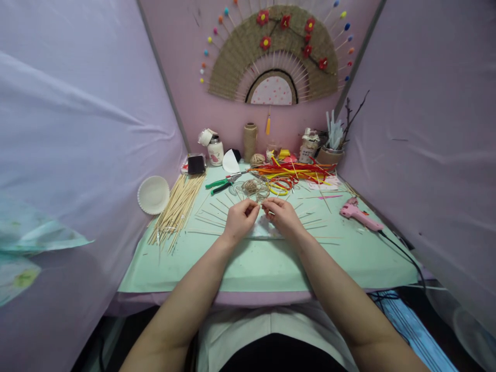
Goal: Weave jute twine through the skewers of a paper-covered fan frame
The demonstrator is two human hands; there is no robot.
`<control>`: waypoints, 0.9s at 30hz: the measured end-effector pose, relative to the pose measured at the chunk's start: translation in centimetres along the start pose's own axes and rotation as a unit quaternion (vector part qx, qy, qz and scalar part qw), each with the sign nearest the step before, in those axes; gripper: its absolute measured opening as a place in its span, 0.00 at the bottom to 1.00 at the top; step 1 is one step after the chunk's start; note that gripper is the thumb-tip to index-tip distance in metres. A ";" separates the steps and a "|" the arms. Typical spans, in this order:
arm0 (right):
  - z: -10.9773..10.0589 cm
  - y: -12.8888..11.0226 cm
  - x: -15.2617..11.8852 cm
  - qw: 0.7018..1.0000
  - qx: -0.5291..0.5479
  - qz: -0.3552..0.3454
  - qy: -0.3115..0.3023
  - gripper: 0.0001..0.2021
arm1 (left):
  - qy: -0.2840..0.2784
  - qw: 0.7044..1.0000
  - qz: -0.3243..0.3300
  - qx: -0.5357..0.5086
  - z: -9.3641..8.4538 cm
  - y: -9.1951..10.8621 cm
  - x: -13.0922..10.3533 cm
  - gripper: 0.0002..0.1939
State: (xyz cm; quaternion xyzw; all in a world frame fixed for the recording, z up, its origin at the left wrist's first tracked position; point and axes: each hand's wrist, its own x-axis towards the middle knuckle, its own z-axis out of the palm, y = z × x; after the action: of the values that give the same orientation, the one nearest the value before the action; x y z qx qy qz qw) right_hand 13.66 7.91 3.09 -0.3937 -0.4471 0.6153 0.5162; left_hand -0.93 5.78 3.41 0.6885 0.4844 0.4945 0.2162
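A fan of thin sticks (266, 230) lies flat on the tabletop (267, 271), mid-frame, maybe so both sides are easy to reach. The left hand (242, 219) and right hand (282, 217) each pinch with a narrow grip; I cannot tell on what. Tangled twine (253, 187) sits just above, probably to be handy.

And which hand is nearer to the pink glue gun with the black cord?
The right hand. It is to the left of the pink glue gun; the left hand is farther left.

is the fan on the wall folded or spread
Spread: the fan makes a wide half-circle, its woven face fully displayed.
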 end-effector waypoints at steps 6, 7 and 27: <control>0.0 0.1 0.1 1.000 -0.019 -0.002 0.006 0.08 | 0.002 1.000 0.011 0.027 0.1 0.0 -0.1 0.07; 0.0 0.2 0.1 1.000 -0.029 -0.005 0.008 0.08 | 0.002 0.999 0.011 0.031 0.1 0.0 -0.1 0.07; -1.8 -1.6 0.4 0.959 -0.115 -0.192 0.177 0.03 | -0.021 0.965 -0.106 -0.239 -0.5 0.2 0.6 0.14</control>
State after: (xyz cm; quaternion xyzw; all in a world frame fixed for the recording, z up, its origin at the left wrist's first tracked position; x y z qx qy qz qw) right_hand 15.80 8.65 4.08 -0.4595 -0.4835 0.3700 0.6467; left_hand -1.28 6.15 4.04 0.5719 0.4172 0.5556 0.4361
